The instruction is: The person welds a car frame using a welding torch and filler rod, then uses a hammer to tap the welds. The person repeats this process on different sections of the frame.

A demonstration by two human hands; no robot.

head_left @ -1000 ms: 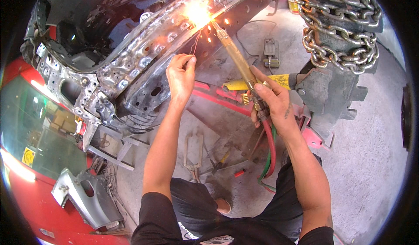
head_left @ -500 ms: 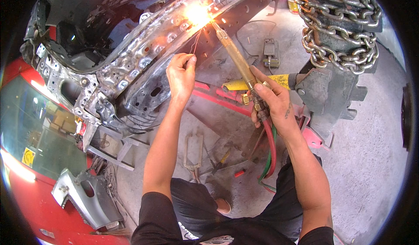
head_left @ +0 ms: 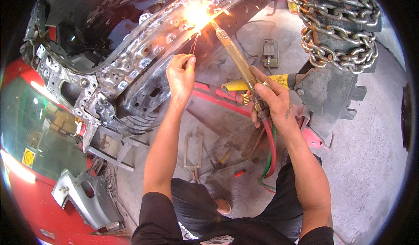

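My right hand (head_left: pixel 274 97) is wrapped round the rear of a brass gas torch (head_left: pixel 238 59), by its valve knobs. The torch tip points up and left at a car body's metal rail (head_left: pixel 144 57), where a bright glare with flying sparks hides the surface. Between thumb and fingers, my left hand (head_left: pixel 181 74) pinches a thin welding rod (head_left: pixel 195 44) whose far end runs up into the glare. A red hose (head_left: pixel 270 151) and a green hose (head_left: pixel 267 168) trail down from the torch's back end toward my legs.
Heavy chains (head_left: pixel 340 27) hang round a steel post at the upper right, above a yellow bar (head_left: pixel 279 81) and red metal arms. A foot pedal (head_left: pixel 271 53) lies on the floor. At left are a red car (head_left: pixel 26 205) and a loose grey fender (head_left: pixel 89 201).
The glare and sparks at the torch tip have grown larger and brighter. Both hands, the torch and the rod have stayed nearly in place.
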